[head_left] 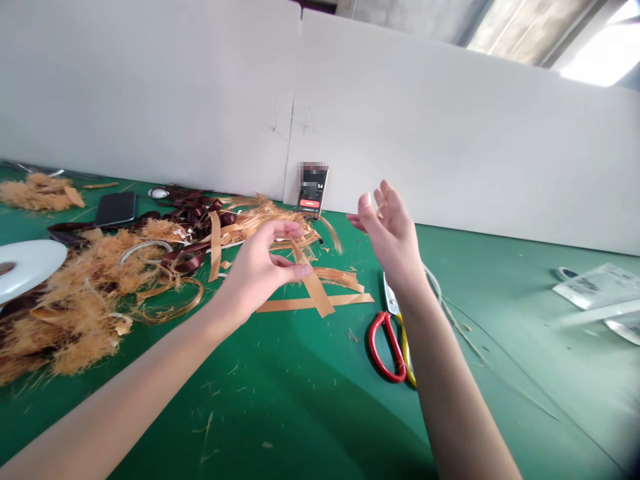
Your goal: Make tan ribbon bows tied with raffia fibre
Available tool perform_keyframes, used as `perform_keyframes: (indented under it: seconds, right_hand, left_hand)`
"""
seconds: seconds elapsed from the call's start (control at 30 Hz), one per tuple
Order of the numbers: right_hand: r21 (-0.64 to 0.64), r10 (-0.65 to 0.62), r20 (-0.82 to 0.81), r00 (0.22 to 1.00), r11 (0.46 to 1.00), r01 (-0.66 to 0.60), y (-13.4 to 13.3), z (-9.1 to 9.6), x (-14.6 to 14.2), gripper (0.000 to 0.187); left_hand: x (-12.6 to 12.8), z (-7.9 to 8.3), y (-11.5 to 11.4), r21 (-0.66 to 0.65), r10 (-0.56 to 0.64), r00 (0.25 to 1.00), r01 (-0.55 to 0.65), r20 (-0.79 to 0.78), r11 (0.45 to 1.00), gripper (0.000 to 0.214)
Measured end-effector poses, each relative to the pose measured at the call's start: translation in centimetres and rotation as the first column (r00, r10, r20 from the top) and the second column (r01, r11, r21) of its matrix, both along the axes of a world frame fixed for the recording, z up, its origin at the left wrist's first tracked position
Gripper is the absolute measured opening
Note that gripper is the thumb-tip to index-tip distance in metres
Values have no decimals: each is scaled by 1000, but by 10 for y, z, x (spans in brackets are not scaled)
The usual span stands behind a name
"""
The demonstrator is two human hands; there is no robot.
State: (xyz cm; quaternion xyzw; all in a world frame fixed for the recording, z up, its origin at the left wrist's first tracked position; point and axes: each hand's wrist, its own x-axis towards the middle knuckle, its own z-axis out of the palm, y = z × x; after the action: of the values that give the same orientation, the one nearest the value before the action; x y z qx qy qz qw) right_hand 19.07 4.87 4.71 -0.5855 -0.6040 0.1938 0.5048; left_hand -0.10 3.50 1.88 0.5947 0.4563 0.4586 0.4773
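My left hand (267, 263) is closed on a tan ribbon strip (319, 293), pinched between thumb and fingers. The strip's free end slants down to the right, over another tan strip (283, 305) lying on the table. Higher and to the right, my right hand (390, 230) is raised with its fingers loosely curled and apart; no held thing shows clearly in it. Below its wrist lie scissors (385, 350) with one red and one yellow handle, partly hidden by the right forearm. Short frayed tan strips (340, 278) lie just beyond the held ribbon.
Frayed tan fibre (83, 313) and dark brown ribbon (193, 257) heap on the left, beside a white spool (33, 267) and a dark flat device (116, 208). A phone (313, 190) leans against the white panel (450, 147). Clear plastic packaging (600, 283) lies far right on the green table (280, 400).
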Motion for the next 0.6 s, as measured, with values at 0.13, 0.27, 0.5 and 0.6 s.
perform_keyframes:
  seconds: [0.13, 0.27, 0.5, 0.6]
  right_hand:
    - [-25, 206, -335, 919, 974, -227, -4, 8, 1, 46]
    - [-77, 102, -364, 926, 987, -139, -10, 18, 9, 28]
    - [-126, -28, -314, 949, 992, -13, -21, 26, 17, 9]
    - [-83, 0, -338, 941, 996, -30, -21, 25, 16, 8]
  left_hand:
    - [3, -1, -2, -62, 1, 999, 1, 32, 998, 54]
    - [5, -1, -4, -113, 21, 1000, -21, 2, 993, 57]
    - [6, 2, -2, -138, 100, 992, -111, -81, 984, 60]
    - [5, 0, 1, -130, 95, 986, -114, -139, 985, 61]
